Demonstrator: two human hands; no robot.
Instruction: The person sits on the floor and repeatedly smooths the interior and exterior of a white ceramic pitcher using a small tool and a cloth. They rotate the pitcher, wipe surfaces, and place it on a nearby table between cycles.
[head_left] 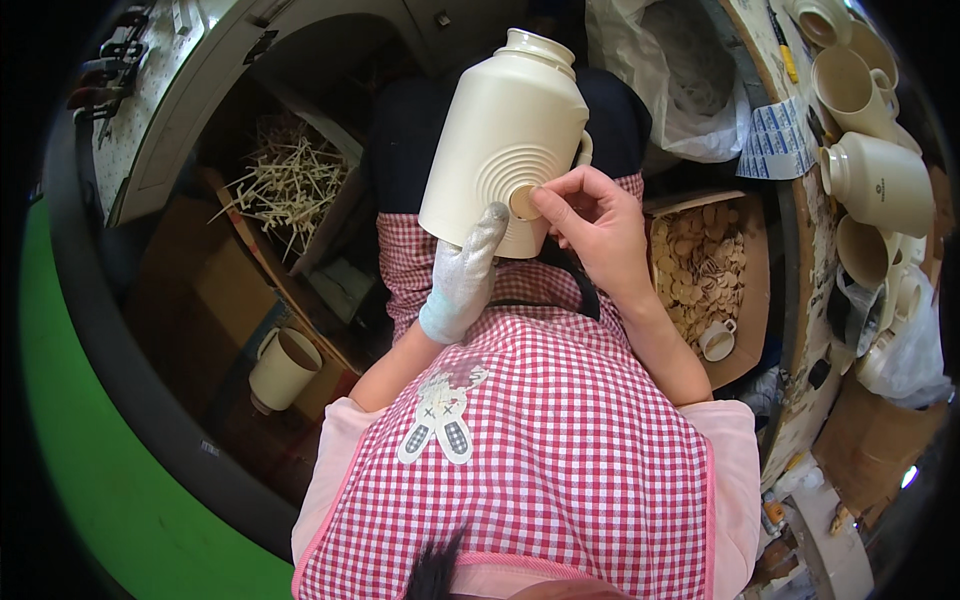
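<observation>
A cream plastic flask body (510,110) with a narrow neck and a side handle lies tilted over my lap, neck pointing away from me. My left hand (462,285), in a pale grey glove, supports it from below at the near end, thumb on the outer wall. Raised concentric rings mark the side that faces up. At their centre sits a small round tan disc (522,203), pinched at its right edge by the thumb and forefinger of my bare right hand (605,235). Whether the disc is stuck to the wall I cannot tell.
At right, a cardboard box (757,300) holds many loose tan discs and a small white cup (717,341). Farther right, a worktable (800,260) carries more cream flask bodies (880,185) and a yellow cutter (788,62). Thin plastic sticks (290,185) and a cream jug (285,370) are left.
</observation>
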